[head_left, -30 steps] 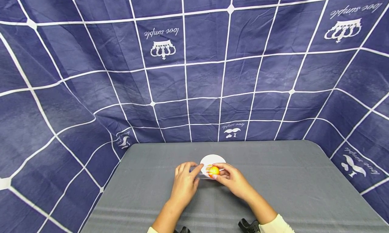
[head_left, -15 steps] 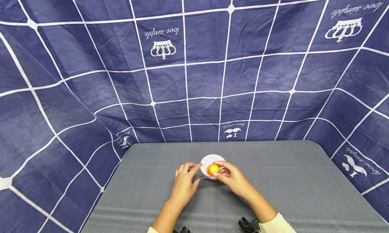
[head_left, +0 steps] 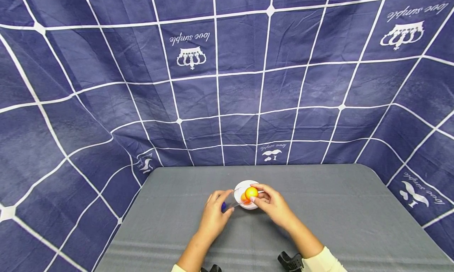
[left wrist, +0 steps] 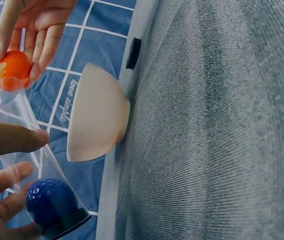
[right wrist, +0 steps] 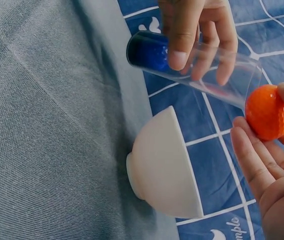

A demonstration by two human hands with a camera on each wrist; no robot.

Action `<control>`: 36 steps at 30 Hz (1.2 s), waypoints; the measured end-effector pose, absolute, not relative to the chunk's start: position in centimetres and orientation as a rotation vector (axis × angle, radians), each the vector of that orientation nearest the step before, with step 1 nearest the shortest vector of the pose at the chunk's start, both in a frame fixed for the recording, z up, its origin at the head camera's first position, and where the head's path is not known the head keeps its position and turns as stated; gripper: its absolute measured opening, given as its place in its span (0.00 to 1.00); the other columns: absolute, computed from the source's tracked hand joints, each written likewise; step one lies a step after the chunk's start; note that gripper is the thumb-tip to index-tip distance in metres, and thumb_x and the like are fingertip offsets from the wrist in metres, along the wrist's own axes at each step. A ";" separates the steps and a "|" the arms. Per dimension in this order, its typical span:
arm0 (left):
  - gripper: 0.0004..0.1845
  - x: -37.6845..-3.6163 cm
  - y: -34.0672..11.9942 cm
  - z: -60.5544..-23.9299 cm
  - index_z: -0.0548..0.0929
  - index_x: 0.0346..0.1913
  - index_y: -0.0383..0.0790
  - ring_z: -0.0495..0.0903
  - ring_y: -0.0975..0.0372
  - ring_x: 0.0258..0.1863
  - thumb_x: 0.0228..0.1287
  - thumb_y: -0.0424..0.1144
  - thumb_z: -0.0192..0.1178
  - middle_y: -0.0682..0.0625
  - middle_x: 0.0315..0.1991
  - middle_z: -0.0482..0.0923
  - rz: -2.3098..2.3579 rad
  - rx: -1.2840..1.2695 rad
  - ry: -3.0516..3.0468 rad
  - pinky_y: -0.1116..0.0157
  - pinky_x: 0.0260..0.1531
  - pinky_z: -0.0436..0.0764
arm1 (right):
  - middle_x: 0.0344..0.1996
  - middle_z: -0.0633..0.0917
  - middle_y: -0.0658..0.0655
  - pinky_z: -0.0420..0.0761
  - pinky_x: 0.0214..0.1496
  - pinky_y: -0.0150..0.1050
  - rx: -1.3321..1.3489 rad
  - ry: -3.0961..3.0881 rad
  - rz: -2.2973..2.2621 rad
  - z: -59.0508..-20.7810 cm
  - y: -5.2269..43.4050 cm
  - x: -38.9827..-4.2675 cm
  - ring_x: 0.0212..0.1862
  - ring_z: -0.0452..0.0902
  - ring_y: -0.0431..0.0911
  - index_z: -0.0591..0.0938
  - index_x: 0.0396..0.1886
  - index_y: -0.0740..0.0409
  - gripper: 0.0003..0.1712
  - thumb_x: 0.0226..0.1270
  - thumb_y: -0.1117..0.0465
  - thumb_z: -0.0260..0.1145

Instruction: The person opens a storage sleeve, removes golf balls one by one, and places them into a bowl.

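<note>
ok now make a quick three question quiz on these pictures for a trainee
1. True or false: the dimpled blue ball is inside the clear cylindrical container.
2. The dimpled orange ball is held by: A) left hand, B) right hand, C) both hands.
3. Which white thing stands upright on the grey fabric-covered table?

Key: 1. True. 2. B, the right hand. 3. The white round bowl.

- Grey fabric-covered worktop (head_left: 337, 213), its far corners rounded
- Creased navy cloth (head_left: 239, 94) with white grid lines, rising behind and at both sides
- Upside-down white crown prints (head_left: 191, 58) and "love simple" lettering (head_left: 190, 38)
</note>
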State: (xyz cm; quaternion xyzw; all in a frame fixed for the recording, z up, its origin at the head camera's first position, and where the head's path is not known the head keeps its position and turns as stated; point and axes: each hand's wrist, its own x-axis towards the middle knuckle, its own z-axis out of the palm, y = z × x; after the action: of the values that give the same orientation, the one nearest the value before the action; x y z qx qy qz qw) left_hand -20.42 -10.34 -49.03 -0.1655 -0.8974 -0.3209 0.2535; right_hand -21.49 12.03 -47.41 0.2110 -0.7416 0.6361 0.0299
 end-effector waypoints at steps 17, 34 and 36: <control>0.30 -21.0 -10.9 -49.7 0.81 0.59 0.40 0.84 0.54 0.51 0.49 0.31 0.77 0.46 0.50 0.84 -1.106 -0.332 -2.458 0.52 0.56 0.80 | 0.50 0.81 0.65 0.85 0.49 0.32 0.613 -2.358 1.752 -48.0 12.2 -22.6 0.47 0.84 0.51 0.80 0.59 0.68 0.25 0.61 0.68 0.73; 0.28 -21.3 -11.3 -50.6 0.77 0.58 0.34 0.86 0.48 0.51 0.53 0.30 0.75 0.41 0.51 0.83 -1.290 -0.265 -2.443 0.51 0.52 0.84 | 0.46 0.85 0.53 0.85 0.48 0.39 0.776 -2.469 1.157 -49.1 11.7 -23.1 0.41 0.81 0.42 0.83 0.55 0.62 0.24 0.57 0.66 0.75; 0.28 -21.3 -11.4 -50.7 0.77 0.58 0.33 0.86 0.47 0.51 0.54 0.29 0.74 0.39 0.51 0.83 -1.332 -0.259 -2.432 0.50 0.51 0.84 | 0.47 0.85 0.53 0.85 0.47 0.38 0.780 -2.483 1.122 -49.1 11.7 -23.1 0.41 0.82 0.43 0.83 0.55 0.62 0.24 0.58 0.65 0.75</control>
State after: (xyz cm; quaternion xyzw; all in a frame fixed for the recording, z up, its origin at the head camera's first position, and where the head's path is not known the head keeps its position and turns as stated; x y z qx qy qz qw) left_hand -21.33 -11.38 -50.65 -0.0914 -0.8595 -0.4706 0.1773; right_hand -23.06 11.66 -49.13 0.2721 -0.8657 0.3914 0.1531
